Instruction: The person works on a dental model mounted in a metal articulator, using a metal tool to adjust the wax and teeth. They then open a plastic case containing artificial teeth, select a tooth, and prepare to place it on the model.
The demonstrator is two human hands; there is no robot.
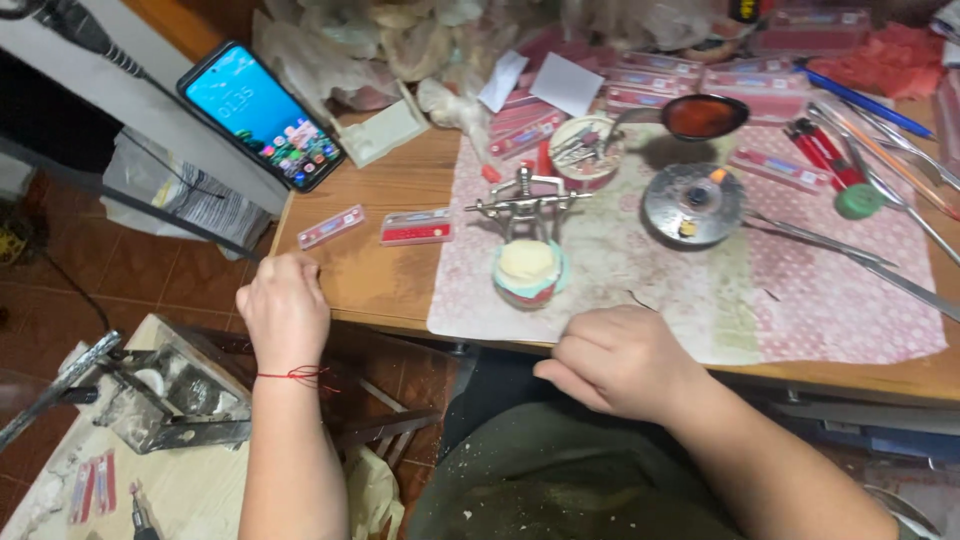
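My left hand (285, 310) rests curled at the front edge of the wooden table (370, 275), knuckles up, a thin red thread around the wrist; I cannot tell whether anything is tucked inside it. My right hand (620, 360) is loosely closed at the near edge of the pink patterned mat (840, 300), fingers folded under, and nothing shows in its grasp. Between the two hands, a little further in on the mat, stands the metal articulator (527, 205) with a pale plaster cast (527, 265) on a pink and teal base under it (neither hand touches it). Two small flat red-and-clear boxes (415, 228) lie on the bare wood just left of the mat. A round metal burner (694, 203) sits right of the articulator, with a spoon (703, 116) of reddish wax behind it. A smartphone (262, 115) leans at the table's far left corner, screen lit.
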